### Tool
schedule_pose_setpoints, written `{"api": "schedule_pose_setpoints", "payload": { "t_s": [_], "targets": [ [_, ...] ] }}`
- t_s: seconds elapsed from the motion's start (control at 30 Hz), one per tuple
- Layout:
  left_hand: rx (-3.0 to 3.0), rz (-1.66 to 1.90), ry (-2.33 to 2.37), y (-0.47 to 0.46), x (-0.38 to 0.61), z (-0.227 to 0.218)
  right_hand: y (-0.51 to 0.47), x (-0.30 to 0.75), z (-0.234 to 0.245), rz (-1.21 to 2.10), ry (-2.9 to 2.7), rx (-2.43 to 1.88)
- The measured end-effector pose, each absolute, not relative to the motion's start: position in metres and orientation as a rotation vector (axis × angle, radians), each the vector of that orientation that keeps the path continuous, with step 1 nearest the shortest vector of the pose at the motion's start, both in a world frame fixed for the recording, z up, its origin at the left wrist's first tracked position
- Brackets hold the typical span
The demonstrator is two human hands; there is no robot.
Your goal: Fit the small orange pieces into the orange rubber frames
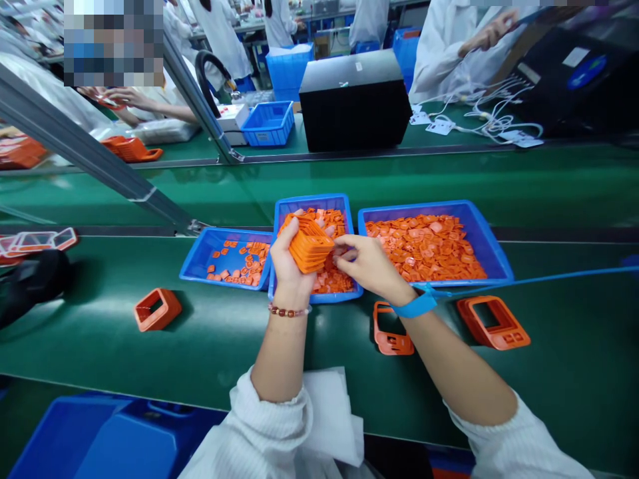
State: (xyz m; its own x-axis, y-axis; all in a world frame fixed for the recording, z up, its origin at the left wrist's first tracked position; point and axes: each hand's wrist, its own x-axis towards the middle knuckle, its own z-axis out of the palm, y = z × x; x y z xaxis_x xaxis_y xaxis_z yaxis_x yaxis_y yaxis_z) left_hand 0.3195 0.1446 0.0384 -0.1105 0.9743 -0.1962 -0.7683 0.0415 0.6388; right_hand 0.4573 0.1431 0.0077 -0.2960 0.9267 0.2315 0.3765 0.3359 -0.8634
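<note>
Left fingers (286,237) are clasping stacked frames (309,246), seemingly for alignment, while right fingers (348,241) are hovering half-curled beside them, hold unclear.

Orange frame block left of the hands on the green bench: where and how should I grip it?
Pinch the orange frame block across opposite outer walls, probably from above on the near side: it lies on the green bench, hollow in the middle, its near wall exposed.
</note>
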Motion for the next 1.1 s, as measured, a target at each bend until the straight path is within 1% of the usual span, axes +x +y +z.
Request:
{"api": "schedule_pose_setpoints", "payload": {
  "t_s": [0.1,0.27,0.4,0.5,0.6,0.8,1.1],
  "targets": [
    [0.375,1.548,0.768,0.145,0.317,0.038,0.143,0.460,0.011,1.005,-1.738,-1.145],
    [0.425,1.538,0.701,0.141,0.316,0.040,0.141,0.480,0.038,0.812,-1.606,-1.087],
    [0.519,1.424,0.588,0.135,0.322,0.041,0.132,0.487,0.056,0.899,-1.493,-0.931],
    [0.562,1.376,0.528,0.131,0.329,0.041,0.124,0.484,0.062,0.772,-1.578,-0.876],
    [0.548,1.385,0.499,0.129,0.334,0.040,0.121,0.482,0.064,0.621,-1.728,-0.821],
    [0.429,1.389,0.524,0.131,0.337,0.040,0.122,0.480,0.061,0.456,-1.926,-0.736],
    [0.323,1.414,0.556,0.128,0.340,0.044,0.125,0.465,0.044,0.228,-1.864,-0.631]
  ]
}}
